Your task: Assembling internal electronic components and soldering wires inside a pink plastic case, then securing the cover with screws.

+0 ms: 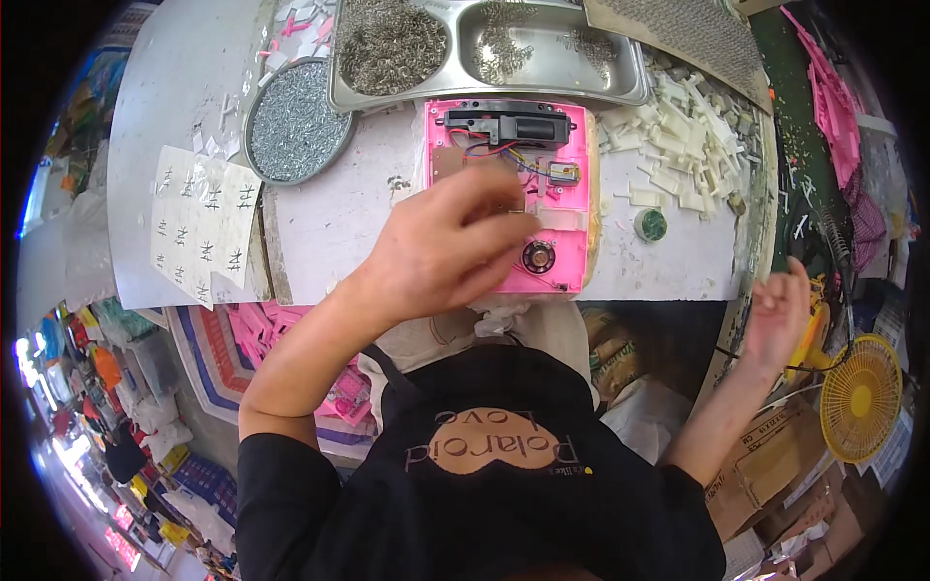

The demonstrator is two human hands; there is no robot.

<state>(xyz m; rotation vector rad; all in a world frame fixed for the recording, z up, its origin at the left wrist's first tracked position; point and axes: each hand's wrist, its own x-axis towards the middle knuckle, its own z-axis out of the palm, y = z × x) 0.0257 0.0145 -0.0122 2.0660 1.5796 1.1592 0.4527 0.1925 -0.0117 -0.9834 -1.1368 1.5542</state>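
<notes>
Head view: The pink casing (573, 269) lies on the white worktable (329, 237), directly in front of the person, with its interior facing up. A black mechanism block (523, 129) occupies the far end of the casing. A round speaker (539, 257) sits near the close end, and a pale strip (562, 220) lies across the casing just beyond it. Thin coloured wires run between the components.

The left hand (455, 237) is positioned over the left part of the casing. Its fingers are curled toward the thumb; whether they grip a component cannot be determined. The right hand (778, 310) is located beyond the right edge of the worktable, near a yellow object (816, 315). Its fingers are loosely bent and apart, with the index finger extended.

A steel tray (632, 79) containing springs (392, 48) stands beyond the casing. A round grey dish (291, 181) of small metal parts (300, 121) stands to the left. White plastic parts (688, 126) are heaped to the right, with a small round container (650, 225) nearby.
</notes>
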